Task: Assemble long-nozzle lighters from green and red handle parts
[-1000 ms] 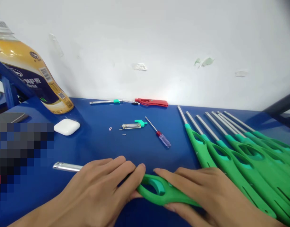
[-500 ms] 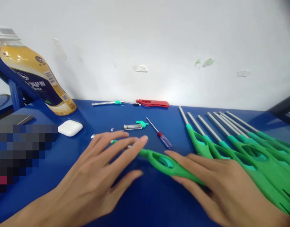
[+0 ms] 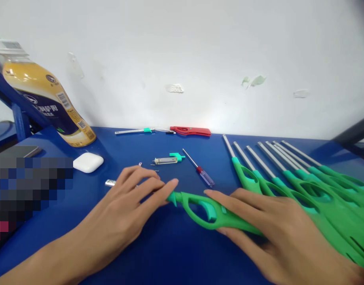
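My right hand [image 3: 268, 221] is closed round the handle of a green long-nosed lighter [image 3: 196, 209] with a teal trigger. At its front end, my left hand [image 3: 131, 206] is closed on the metal tube [image 3: 110, 183], whose tip pokes out beyond the fingers. The tube's teal collar [image 3: 172, 198] shows between my left fingertips and the green body; I cannot tell whether it is fully seated. Just beyond my hands lie a clear lighter tank with a teal piece [image 3: 167, 160] and a small screwdriver [image 3: 205, 176].
Several green lighters [image 3: 303, 190] lie side by side on the right. Along the wall are a red lighter body [image 3: 190, 131] and a loose metal tube [image 3: 130, 131]. A drink bottle [image 3: 55, 99], a white case [image 3: 88, 162] and a dark, partly pixelated object [image 3: 27, 186] stand left.
My left hand has closed from spread fingers onto the tube and collar. More of the tube's tip shows at the left, and the collar sits at the green body's front. My right hand keeps its hold.
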A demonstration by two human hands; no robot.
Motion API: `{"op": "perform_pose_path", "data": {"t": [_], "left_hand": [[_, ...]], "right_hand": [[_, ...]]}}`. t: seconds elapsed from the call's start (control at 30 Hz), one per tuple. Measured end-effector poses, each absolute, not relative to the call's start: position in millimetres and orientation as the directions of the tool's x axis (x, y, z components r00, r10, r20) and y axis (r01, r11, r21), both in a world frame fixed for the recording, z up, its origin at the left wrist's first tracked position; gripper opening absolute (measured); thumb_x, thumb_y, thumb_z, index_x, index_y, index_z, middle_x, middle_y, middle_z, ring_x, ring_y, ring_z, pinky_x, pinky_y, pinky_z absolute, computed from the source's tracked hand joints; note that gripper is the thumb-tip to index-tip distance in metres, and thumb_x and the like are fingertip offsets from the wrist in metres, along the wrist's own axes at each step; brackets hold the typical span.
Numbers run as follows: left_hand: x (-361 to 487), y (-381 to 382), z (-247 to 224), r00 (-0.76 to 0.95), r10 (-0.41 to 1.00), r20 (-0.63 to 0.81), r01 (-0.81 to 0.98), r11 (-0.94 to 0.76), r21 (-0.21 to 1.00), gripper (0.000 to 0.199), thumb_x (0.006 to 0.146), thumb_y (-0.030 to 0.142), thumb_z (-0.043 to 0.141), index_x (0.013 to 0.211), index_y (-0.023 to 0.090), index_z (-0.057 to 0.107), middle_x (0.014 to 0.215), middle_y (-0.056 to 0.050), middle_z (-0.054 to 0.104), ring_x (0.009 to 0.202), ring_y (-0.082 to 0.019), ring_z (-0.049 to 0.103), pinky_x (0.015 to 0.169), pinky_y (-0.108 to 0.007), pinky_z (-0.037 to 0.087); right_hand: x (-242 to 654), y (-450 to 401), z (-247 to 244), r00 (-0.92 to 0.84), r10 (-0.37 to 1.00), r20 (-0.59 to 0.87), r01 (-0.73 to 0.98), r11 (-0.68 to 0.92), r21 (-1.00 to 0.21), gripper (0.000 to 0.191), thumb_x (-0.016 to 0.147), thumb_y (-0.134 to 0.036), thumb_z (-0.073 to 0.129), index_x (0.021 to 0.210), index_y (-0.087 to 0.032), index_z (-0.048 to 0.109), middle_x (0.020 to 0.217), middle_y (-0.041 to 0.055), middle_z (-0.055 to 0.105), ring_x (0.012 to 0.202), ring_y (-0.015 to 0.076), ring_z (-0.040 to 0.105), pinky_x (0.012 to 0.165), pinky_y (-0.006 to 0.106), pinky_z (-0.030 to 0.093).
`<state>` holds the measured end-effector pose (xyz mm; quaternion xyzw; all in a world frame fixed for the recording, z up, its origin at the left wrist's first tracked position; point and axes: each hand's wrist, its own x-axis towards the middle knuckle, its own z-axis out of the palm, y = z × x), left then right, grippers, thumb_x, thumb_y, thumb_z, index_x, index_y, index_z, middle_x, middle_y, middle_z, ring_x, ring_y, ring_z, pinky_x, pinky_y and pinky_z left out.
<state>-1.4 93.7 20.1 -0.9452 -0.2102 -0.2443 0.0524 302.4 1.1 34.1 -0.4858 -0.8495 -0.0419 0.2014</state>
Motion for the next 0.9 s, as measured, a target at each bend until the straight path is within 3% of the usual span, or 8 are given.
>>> {"op": "perform_pose_path", "data": {"t": [0.17, 0.3, 0.43, 0.6, 0.77, 0.9], "left_hand": [[3.8, 87.8, 20.8, 0.818, 0.325, 0.475, 0.348, -0.936, 0.040, 0.035, 0.112, 0.004, 0.043, 0.142, 0.011, 0.058, 0.115, -0.008, 0.074, 0.107, -0.021, 0.065, 0.095, -0.035, 0.052], [2.5, 84.4, 20.6, 0.801, 0.325, 0.502, 0.333, -0.940, 0.078, 0.041, 0.102, -0.004, 0.043, 0.136, 0.012, 0.061, 0.105, -0.006, 0.076, 0.090, -0.019, 0.069, 0.084, -0.032, 0.057], [-0.7, 78.1, 14.6, 0.765, 0.330, 0.552, 0.320, -0.940, 0.119, 0.049, 0.094, -0.009, 0.047, 0.137, 0.011, 0.062, 0.109, -0.007, 0.078, 0.093, -0.017, 0.070, 0.087, -0.029, 0.058], [-1.3, 71.2, 15.4, 0.753, 0.310, 0.580, 0.399, -0.916, -0.029, 0.053, 0.092, -0.010, 0.044, 0.135, 0.013, 0.064, 0.110, -0.004, 0.081, 0.100, -0.017, 0.075, 0.098, -0.029, 0.056], [2.4, 73.0, 17.9, 0.768, 0.313, 0.559, 0.392, -0.920, -0.023, 0.050, 0.092, -0.007, 0.045, 0.133, 0.013, 0.064, 0.108, -0.005, 0.082, 0.094, -0.018, 0.077, 0.089, -0.029, 0.060], [7.4, 75.6, 19.9, 0.762, 0.346, 0.547, 0.401, -0.916, 0.021, 0.050, 0.092, -0.007, 0.044, 0.134, 0.013, 0.061, 0.104, -0.006, 0.082, 0.091, -0.019, 0.077, 0.087, -0.031, 0.063]], "right_hand": [[297.1, -2.6, 33.4, -0.435, 0.759, 0.485, 0.863, 0.504, -0.015, 0.041, 0.115, -0.047, 0.043, 0.145, -0.028, 0.065, 0.114, 0.0060, 0.082, 0.084, 0.0221, 0.084, 0.062, 0.035, 0.065], [291.3, -1.6, 36.3, -0.503, 0.724, 0.473, 0.823, 0.568, 0.004, 0.047, 0.119, -0.043, 0.033, 0.139, -0.023, 0.070, 0.099, 0.0040, 0.081, 0.075, 0.0158, 0.081, 0.051, 0.027, 0.057], [286.7, -0.8, 32.1, -0.511, 0.704, 0.493, 0.806, 0.592, -0.009, 0.048, 0.119, -0.043, 0.032, 0.137, -0.021, 0.070, 0.089, 0.0007, 0.078, 0.067, 0.0123, 0.077, 0.050, 0.026, 0.055], [280.9, -3.4, 20.9, -0.467, 0.723, 0.509, 0.788, 0.602, -0.133, 0.047, 0.119, -0.046, 0.032, 0.137, -0.022, 0.068, 0.091, -0.0012, 0.078, 0.066, 0.0126, 0.077, 0.053, 0.028, 0.056], [275.8, -6.6, 21.6, -0.438, 0.759, 0.481, 0.814, 0.562, -0.146, 0.045, 0.118, -0.047, 0.035, 0.139, -0.024, 0.068, 0.090, -0.0034, 0.077, 0.064, 0.0122, 0.077, 0.053, 0.027, 0.058], [276.3, -4.3, 28.1, -0.414, 0.780, 0.469, 0.835, 0.530, -0.145, 0.045, 0.119, -0.046, 0.033, 0.137, -0.025, 0.068, 0.097, -0.0013, 0.079, 0.073, 0.0138, 0.079, 0.058, 0.028, 0.060]]}}
